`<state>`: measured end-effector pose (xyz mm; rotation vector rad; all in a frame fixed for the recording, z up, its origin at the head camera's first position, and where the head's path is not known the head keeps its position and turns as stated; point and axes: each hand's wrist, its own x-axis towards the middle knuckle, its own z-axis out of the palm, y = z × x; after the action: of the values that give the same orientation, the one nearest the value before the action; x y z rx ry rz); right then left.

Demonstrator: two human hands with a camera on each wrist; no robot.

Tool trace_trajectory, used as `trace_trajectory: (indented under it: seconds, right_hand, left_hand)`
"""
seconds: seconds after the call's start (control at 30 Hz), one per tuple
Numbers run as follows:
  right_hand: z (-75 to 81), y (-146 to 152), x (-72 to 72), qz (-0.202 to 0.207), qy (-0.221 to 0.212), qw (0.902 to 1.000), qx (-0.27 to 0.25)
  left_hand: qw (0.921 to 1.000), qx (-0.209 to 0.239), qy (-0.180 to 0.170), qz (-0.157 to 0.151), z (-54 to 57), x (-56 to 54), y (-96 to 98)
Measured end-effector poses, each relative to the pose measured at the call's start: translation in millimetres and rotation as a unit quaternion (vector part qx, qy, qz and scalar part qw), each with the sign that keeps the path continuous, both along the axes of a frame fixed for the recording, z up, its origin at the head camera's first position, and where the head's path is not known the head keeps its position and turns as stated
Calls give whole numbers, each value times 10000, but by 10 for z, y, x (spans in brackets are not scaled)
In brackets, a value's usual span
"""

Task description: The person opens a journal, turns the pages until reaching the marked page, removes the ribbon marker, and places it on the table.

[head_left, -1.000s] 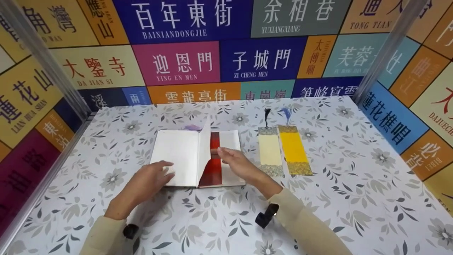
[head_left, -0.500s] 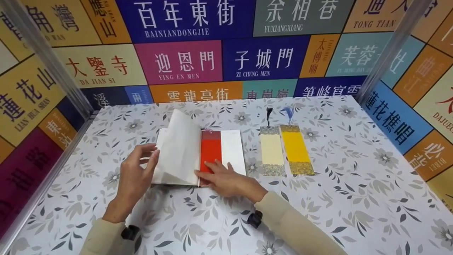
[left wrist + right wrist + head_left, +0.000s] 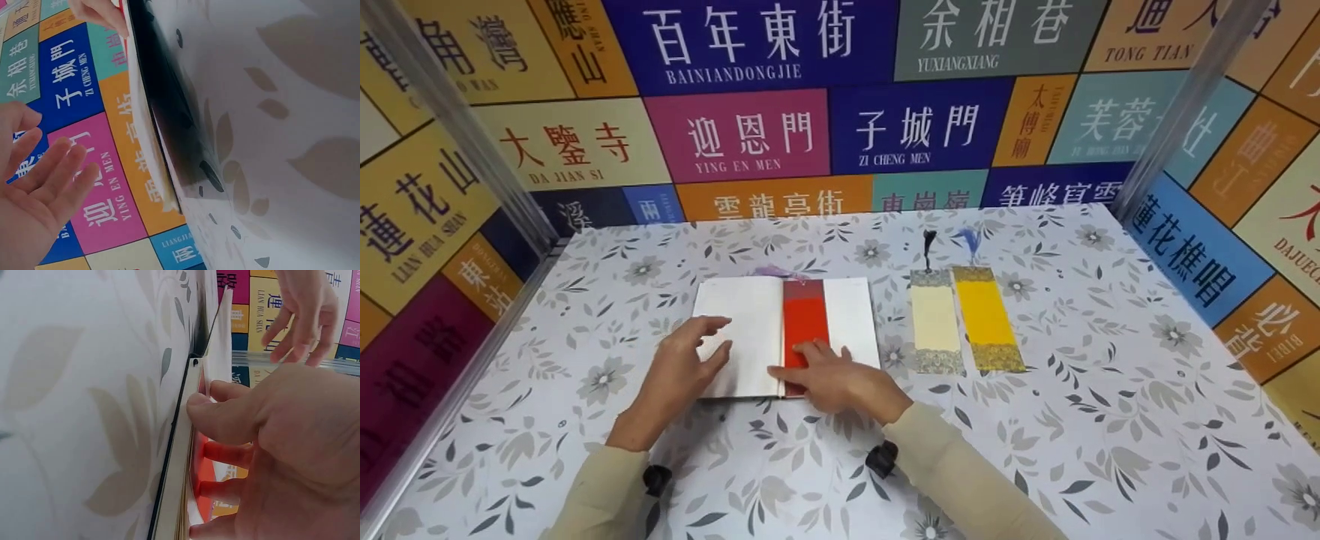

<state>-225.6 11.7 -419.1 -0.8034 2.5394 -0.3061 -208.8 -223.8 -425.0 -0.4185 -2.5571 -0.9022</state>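
An open book (image 3: 750, 307) with blank white pages lies on the table, its spine running away from me. Along the gutter on the right page lies a red bookmark (image 3: 805, 311). My right hand (image 3: 844, 381) rests its spread fingers on the bookmark's lower part, the thumb near the gutter at the book's front edge. My left hand (image 3: 679, 367) is over the left page's outer edge, fingers loosely bent and holding nothing; in the left wrist view that hand (image 3: 42, 185) is apart from the book. A purple tassel (image 3: 769, 271) shows beyond the book's top edge.
Right of the book lie a cream bookmark (image 3: 935, 319) with a black tassel and a yellow bookmark (image 3: 988, 315) with a blue tassel. The floral-covered table (image 3: 780, 480) meets colourful lettered panels (image 3: 735, 135) at its back and sides.
A white page has turned over from right to left and now lies flat, baring the red bookmark. The right hand has come down onto the bookmark; the left hand has let the page go.
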Motion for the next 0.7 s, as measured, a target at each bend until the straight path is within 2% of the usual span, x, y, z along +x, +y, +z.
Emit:
trace_trajectory:
  seconds: [0.1, 0.2, 0.3, 0.4, 0.47, 0.57, 0.63, 0.7]
  right_hand:
    - [-12, -20, 12, -31, 46, 10000, 78]
    - [-28, -28, 14, 30, 149, 9998, 110]
    - [-39, -16, 6, 25, 165, 9998, 55]
    - [-44, 1, 2, -35, 156, 9999, -31]
    - [-47, 9, 5, -72, 147, 9998, -81]
    - [-56, 14, 10, -91, 125, 9998, -139]
    - [-58, 17, 13, -109, 113, 9997, -162]
    - [-57, 22, 15, -141, 85, 9997, -188]
  left_hand:
    - [9968, -261, -741, -165, -37, -67, -12]
    - [9853, -561, -1562, -407, -57, -125, -35]
    - [9648, -935, -2405, -513, -55, -192, -44]
    - [9393, -1367, -3104, -520, -43, -271, -30]
    - [9255, -1585, -3395, -543, -47, -315, -12]
    - [9103, -1825, -3678, -527, -74, -356, 12]
    - [9062, -1912, -3736, -518, -94, -375, 27]
    - [9064, -1974, -3695, -540, -112, -393, 42]
